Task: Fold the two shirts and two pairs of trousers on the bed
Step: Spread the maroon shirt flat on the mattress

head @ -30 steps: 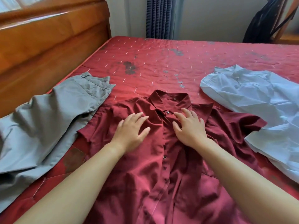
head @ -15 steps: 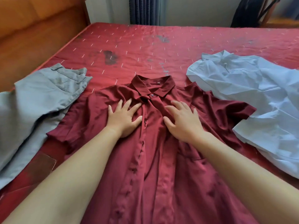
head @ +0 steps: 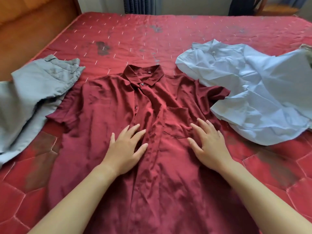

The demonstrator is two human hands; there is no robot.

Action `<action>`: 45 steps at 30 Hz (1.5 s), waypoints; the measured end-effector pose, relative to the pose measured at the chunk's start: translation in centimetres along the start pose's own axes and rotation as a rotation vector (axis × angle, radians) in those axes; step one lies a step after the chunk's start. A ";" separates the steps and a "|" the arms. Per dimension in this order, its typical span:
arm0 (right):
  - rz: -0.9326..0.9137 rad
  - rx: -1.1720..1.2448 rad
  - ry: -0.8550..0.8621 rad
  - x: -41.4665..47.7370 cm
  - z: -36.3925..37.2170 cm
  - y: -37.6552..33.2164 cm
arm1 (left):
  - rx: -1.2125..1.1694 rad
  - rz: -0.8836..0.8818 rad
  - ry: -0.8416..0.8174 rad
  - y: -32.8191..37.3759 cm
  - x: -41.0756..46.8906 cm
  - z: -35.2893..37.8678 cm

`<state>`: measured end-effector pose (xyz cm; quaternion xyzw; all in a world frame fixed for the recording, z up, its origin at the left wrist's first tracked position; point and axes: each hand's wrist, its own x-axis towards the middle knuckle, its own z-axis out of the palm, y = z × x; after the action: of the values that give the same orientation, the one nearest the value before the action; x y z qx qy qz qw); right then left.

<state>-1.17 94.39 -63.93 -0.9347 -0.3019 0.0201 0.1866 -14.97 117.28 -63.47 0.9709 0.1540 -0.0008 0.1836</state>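
Observation:
A dark red short-sleeved shirt lies front up and spread out on the red bed, collar pointing away from me. My left hand rests flat on it left of the button strip, fingers straight. My right hand lies flat right of the strip, over the chest pocket. Grey trousers lie crumpled at the left, touching the shirt's left sleeve. A pale blue shirt lies rumpled at the right, partly over the red shirt's right sleeve. Only a scrap of beige cloth shows at the right edge.
A wooden headboard runs along the left side of the bed. Beyond the far edge stand a dark curtain and a wooden chair with dark cloth. Bare red quilt stretches behind the clothes.
Both hands have slid down the red shirt from just under the collar to the chest, pressing the cloth flatter. The view has tilted down.

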 end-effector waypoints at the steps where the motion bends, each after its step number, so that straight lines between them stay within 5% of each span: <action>1: -0.013 0.024 0.004 -0.9 -0.1 -0.2 | -0.035 -0.009 0.030 0.2 -0.8 -0.2; 6: -0.156 -0.110 -0.233 -2.5 -0.1 1.2 | -0.016 -0.145 0.211 0.6 -5.0 -1.2; 9: -0.116 -0.112 -0.178 -1.9 -1.4 2.1 | -0.011 -0.224 0.178 0.4 -6.9 -1.2; 12: -0.266 -0.008 -0.052 -2.0 -0.8 -1.4 | 0.002 -0.304 0.179 1.0 -7.3 -1.6; 16: -0.320 -0.009 -0.246 -3.4 0.7 -2.6 | -0.062 -0.374 0.232 1.6 -6.8 -1.9; 20: -0.330 0.061 -0.199 -4.7 0.0 0.3 | -0.040 -0.493 0.118 1.7 -7.0 -2.0; 24: -0.343 0.088 -0.098 -4.1 -0.8 -0.1 | -0.119 -0.319 0.270 4.1 -7.1 -2.3; 28: -0.372 0.115 -0.137 -3.7 -0.7 -0.3 | -0.293 -0.054 0.128 6.3 -7.9 -2.1; 32: -0.365 0.162 -0.073 -3.9 -0.4 -0.4 | -0.317 -0.175 0.306 5.2 -9.7 -2.0; 37: -0.372 0.060 -0.216 -4.1 1.0 -1.7 | -0.083 -0.357 0.104 4.1 -12.8 -0.7; 40: -0.395 -0.063 -0.262 -3.8 1.4 -2.3 | -0.038 -0.443 0.185 4.4 -13.8 -0.6; 45: -0.474 0.163 -0.096 -3.7 0.6 -4.0 | -0.037 -0.446 0.402 6.0 -14.6 -0.7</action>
<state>-6.49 95.50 -63.29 -0.8176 -0.5185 0.0442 0.2464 -27.08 107.83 -59.83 0.8902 0.3969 0.1539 0.1626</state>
